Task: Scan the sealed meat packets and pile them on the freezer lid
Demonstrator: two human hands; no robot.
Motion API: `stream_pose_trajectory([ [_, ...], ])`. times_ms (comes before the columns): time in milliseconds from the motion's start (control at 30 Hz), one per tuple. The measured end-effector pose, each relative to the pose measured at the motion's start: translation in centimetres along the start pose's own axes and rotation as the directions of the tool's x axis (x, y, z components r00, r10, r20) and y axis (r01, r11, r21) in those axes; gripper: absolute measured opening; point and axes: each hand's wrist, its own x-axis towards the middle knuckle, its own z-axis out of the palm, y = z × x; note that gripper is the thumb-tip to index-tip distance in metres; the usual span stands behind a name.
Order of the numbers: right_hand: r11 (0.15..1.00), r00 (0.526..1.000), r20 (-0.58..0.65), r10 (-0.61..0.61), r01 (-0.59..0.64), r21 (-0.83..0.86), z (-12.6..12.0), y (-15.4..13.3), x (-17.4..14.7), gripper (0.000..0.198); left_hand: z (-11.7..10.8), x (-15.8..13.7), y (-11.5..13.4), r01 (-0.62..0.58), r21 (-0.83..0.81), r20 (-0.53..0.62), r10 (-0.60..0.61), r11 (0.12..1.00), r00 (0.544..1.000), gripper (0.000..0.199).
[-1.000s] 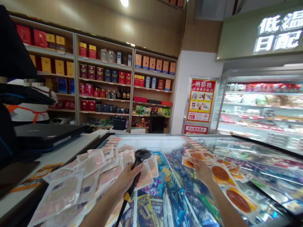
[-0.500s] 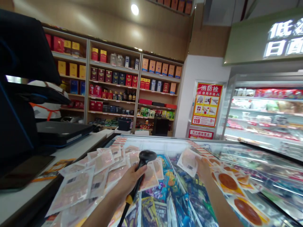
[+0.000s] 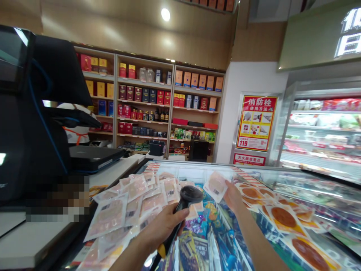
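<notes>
My left hand [image 3: 166, 222] is wrapped round the handle of a black barcode scanner [image 3: 191, 195], its head pointing up and to the right. In my right hand [image 3: 234, 196] a clear flat packet [image 3: 216, 186] is pinched by its right edge; a small dark barcode label shows on it. The packet is held over the freezer, a short gap to the right of the scanner head. Many similar flat packets [image 3: 109, 214] lie in an overlapping pile left of my left hand. Packets with round orange-brown contents [image 3: 283, 216] lie to the right of my right forearm.
Below my hands a chest freezer holds colourful bags [image 3: 194, 250] between wire dividers. A checkout terminal [image 3: 53, 71] and a black flat device [image 3: 94, 156] stand on the counter at left. Boxed-goods shelves [image 3: 143, 82] and an open chiller [image 3: 324, 131] are behind.
The view has turned slightly left. My right hand has brought the packet nearer to the scanner head, which stays in my left hand.
</notes>
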Motion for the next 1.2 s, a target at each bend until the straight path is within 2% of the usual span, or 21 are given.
stream_pose_trajectory([
  [200,1.0,1.0,0.02,0.0,0.0,-0.008,0.1,0.1,0.2,0.01,0.2,0.3,0.0,0.012,-0.046,0.014,-0.011,0.999,1.0,0.027],
  [467,0.999,1.0,0.012,0.009,-0.008,-0.047,0.0,-0.5,0.9,0.016,-0.1,1.0,-0.6,0.001,-0.098,0.009,0.0,0.995,1.0,0.03],
  [800,0.993,1.0,-0.006,0.018,-0.018,-0.116,-0.7,-2.0,2.2,0.025,0.4,0.9,0.0,0.001,-0.109,0.133,0.014,0.994,0.991,0.031],
  [1033,0.993,0.999,-0.043,-0.022,0.017,-0.113,-0.3,-2.0,1.8,0.013,-0.6,1.0,-0.2,0.018,-0.153,0.06,-0.009,0.988,0.998,0.03],
  [1100,0.992,1.0,-0.022,-0.012,0.009,-0.124,-0.1,-1.7,1.7,0.012,-0.9,1.0,-0.4,0.025,-0.154,0.046,-0.018,0.988,0.999,0.03],
  [1200,0.989,0.999,0.047,0.02,-0.013,-0.15,0.5,-0.8,1.5,0.014,-1.4,1.0,-0.6,0.029,-0.141,-0.046,-0.036,0.99,0.998,0.03],
])
